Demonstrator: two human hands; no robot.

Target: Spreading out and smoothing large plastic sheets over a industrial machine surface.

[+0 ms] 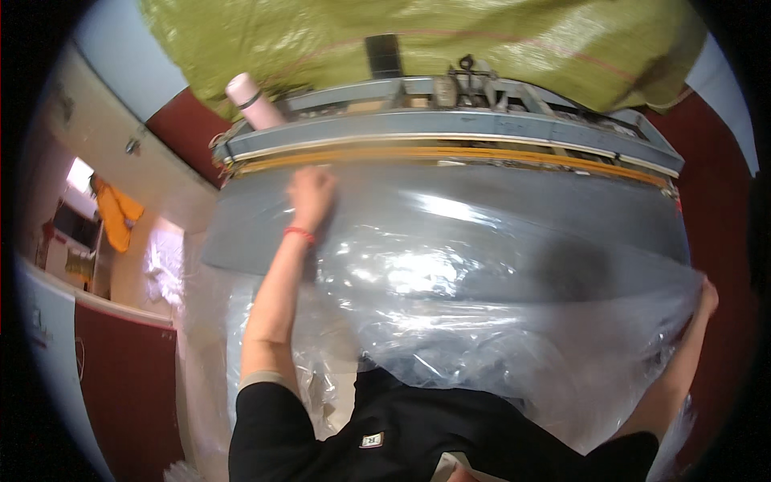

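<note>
A clear, shiny plastic sheet [418, 269] stretches across a flat grey surface [249, 217] and drapes over its near edge toward my body. My left hand [312, 195], wearing a red wrist cord, is closed on the sheet's left side near the far part of the grey surface; it is slightly blurred. Out at the right, my right hand [707, 296] grips the sheet's right edge, with its fingers partly hidden. Between the two hands the plastic is spread wide, with folds bunched along the near side.
Behind the grey surface runs a blue-grey metal frame [450, 124] with orange strips [482, 153] along it. A pink bottle [254, 100] leans at its left end, and small metal tools [470, 80] sit on it. A yellow-green woven cover [498, 40] hangs behind. An open doorway lies left.
</note>
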